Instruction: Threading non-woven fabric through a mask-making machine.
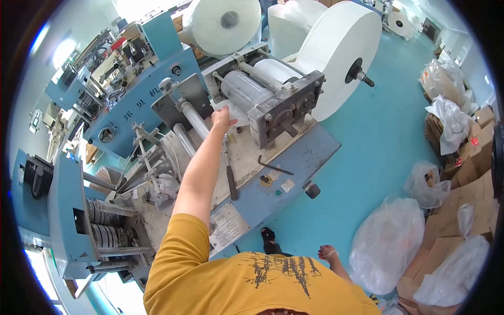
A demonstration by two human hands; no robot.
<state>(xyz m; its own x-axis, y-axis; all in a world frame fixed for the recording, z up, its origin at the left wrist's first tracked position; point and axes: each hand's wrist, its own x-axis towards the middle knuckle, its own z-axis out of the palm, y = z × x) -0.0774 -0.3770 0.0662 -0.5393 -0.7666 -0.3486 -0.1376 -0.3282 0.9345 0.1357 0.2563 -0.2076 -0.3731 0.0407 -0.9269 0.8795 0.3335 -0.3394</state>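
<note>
Yellow T-shirt [215, 281] fabric is seen nearest. By the blue machine [294, 176], a white roll [336, 60] and metal roller [243, 89] are carried. Beside that roller, a white sheet [239, 114] is reached by the left hand [223, 119], thumb apart; the right hand [328, 254] is held low, curled. Whether anything is gripped cannot be told.

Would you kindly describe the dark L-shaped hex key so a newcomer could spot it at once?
Find the huge white roll, then the grey metal roller frame beside it on the blue machine. Below that frame in the picture lies the dark hex key, its right-angled bend unlike the straight dark-handled tool to its left.
</note>
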